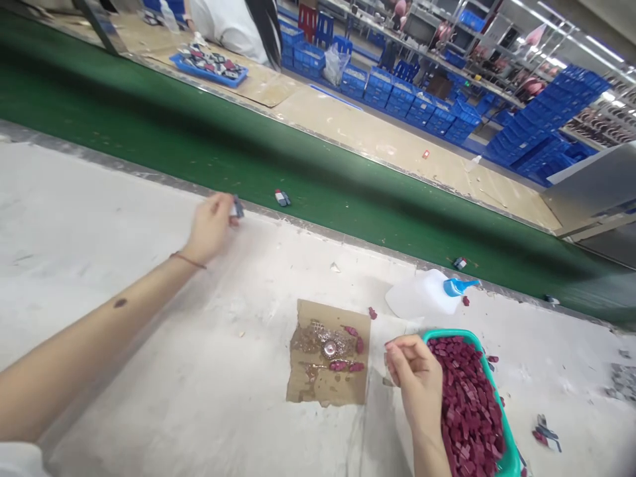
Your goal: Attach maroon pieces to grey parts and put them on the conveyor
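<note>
Maroon pieces [470,404] fill a teal basket [507,437] beside the right hand [417,371]

The left hand [213,222] is at the edge of the green conveyor belt [358,212], thumb and fingers closed around a small grey-and-white piece [238,208]. The right hand hovers just left of the basket, thumb and forefinger nearly together, the others curled; whether it grips anything, I cannot tell. Near it, a cardboard sheet [328,392] on the white tabletop [199,397] bears glossy liquid, a round metal part [330,349] and wet maroon bits [338,365]. A white bottle [420,296] with a blue nozzle [454,287] lies behind.
</note>
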Demonstrator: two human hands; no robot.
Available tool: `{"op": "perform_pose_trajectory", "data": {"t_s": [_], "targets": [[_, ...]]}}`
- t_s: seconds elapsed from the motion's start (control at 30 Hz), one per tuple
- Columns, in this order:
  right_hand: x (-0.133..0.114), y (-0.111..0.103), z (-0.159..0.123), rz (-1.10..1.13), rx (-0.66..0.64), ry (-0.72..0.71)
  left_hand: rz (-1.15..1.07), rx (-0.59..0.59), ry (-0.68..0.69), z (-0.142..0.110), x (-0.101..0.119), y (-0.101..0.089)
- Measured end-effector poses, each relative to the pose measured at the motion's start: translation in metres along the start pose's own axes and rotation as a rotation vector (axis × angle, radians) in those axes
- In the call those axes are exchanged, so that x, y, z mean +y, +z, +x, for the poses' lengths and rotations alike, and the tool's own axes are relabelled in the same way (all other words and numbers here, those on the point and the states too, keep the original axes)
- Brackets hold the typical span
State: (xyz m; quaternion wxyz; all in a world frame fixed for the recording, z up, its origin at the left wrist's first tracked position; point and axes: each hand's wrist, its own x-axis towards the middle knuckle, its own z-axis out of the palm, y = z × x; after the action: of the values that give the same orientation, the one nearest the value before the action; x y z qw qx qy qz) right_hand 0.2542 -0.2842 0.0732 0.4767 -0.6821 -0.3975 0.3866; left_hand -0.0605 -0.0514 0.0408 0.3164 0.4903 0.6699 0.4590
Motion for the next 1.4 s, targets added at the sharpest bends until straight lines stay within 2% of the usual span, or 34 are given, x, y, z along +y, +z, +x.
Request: {"op": "perform_pose_trajectory", "data": {"t_s": [0.17, 0.23, 0.3, 0.37, 0.47, 0.63, 0.8, 0.97, 1.07, 1.13, 1.3, 1.4], "targets": [[0.009, 0.034, 0.009, 0.01, -0.261, 0.076, -0.229, -0.387, -0.067, -0.087, 0.003, 0.009], [0.012, 0.042, 0.01, 0.027, -0.359, 0.103, -0.377, -0.565, -0.107, -0.116, 0.005, 0.009], [0.015, 0.046, 0.012, -0.004, -0.405, 0.092, -0.487, -0.688, -0.157, -0.138, 0.005, 0.011], [0.016, 0.048, 0.013, -0.083, -0.426, 0.044, -0.543, -0.728, -0.213, -0.152, 0.004, 0.013], [0.017, 0.049, 0.015, -0.225, -0.451, -0.075, -0.596, -0.716, -0.285, -0.164, 0.001, 0.017], [0.02, 0.053, 0.016, -0.356, -0.459, -0.214, -0.648, -0.719, -0.36, -0.167, -0.001, 0.019], [0.023, 0.055, 0.018, -0.541, -0.455, -0.415, -0.698, -0.762, -0.424, -0.171, -0.002, 0.018], [0.021, 0.049, 0.018, -0.578, -0.488, -0.42, -0.791, -0.818, -0.551, -0.174, -0.006, 0.018], [0.019, 0.049, 0.016, -0.568, -0.509, -0.409, -0.724, -0.895, -0.503, -0.176, -0.009, 0.019], [0.019, 0.051, 0.015, -0.535, -0.504, -0.377, -0.64, -0.936, -0.417, -0.178, -0.009, 0.018], [0.019, 0.053, 0.014, -0.283, -0.39, -0.171, -0.289, -0.925, 0.009, -0.186, -0.003, 0.012], [0.02, 0.051, 0.015, -0.138, -0.301, -0.066, -0.213, -0.982, 0.137, -0.19, -0.001, 0.01]]}}
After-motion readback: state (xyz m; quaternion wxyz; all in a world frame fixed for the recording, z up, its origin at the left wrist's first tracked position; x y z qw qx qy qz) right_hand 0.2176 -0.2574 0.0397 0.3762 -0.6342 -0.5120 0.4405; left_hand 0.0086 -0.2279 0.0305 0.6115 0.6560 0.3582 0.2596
